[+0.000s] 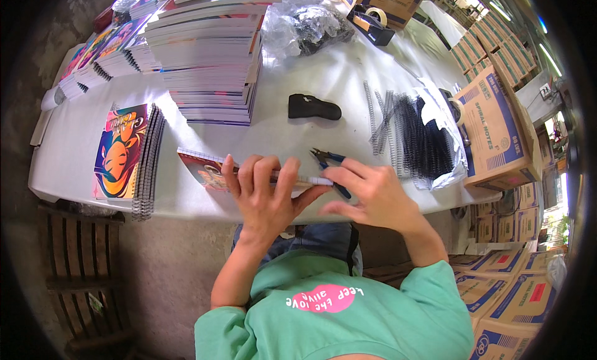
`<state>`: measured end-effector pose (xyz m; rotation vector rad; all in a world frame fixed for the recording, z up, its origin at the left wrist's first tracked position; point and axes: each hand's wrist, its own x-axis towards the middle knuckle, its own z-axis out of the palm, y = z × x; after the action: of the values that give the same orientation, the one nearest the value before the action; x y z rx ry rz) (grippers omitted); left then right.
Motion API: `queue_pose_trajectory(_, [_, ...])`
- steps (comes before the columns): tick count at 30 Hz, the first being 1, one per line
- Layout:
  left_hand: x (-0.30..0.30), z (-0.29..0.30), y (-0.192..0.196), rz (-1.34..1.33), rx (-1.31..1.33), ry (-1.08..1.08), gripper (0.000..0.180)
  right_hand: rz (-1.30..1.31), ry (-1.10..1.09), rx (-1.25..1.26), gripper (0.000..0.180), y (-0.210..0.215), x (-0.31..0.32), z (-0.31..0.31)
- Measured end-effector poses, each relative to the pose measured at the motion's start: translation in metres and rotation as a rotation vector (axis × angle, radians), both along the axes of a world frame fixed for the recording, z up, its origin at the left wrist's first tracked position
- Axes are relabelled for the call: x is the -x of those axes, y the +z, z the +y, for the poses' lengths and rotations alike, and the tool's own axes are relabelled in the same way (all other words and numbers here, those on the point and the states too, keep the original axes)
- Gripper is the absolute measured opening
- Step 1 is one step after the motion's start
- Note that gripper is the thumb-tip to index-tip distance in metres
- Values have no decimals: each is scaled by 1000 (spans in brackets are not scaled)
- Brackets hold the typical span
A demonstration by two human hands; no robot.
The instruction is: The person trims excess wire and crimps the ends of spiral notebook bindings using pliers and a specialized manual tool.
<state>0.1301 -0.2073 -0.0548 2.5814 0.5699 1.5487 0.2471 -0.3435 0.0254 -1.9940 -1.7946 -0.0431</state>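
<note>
My left hand grips a thin notebook with a colourful cover, stood on its long edge near the front of the table; the fingers lie over its top. At the notebook's right end is my right hand, thumb apart from the bent fingers. Whether its fingertips touch the notebook is hard to tell. Beneath and beside that hand lie dark-handled cutting pliers, jaws pointing away from me, partly hidden by the fingers. Farther back on the table rests a black, elongated pouch-like object.
A tall stack of notebooks stands back left, with spiral-bound notebooks nearer me. Black wire spirals lie in a heap at right, beside a cardboard box. Crumpled plastic and a tape dispenser sit at the back.
</note>
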Motion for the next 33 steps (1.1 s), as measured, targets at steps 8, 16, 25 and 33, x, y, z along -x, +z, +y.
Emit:
queue_pose_trajectory(8, [26,16,3,89,6,16,51,188,-98,-149,23,-12,5,9])
queue_pose_trajectory(16, [18,12,1,29,32,32,47,425,7,-87,31,-15,-13,-7])
queue_pose_trajectory(25, [21,21,8,56,140,-147,41,557,254,513,33,-10,-93,38])
queue_pose_trajectory(33, [20,16,6,22,120,-122,44,-52,-157,-22,36,-134,-144,81])
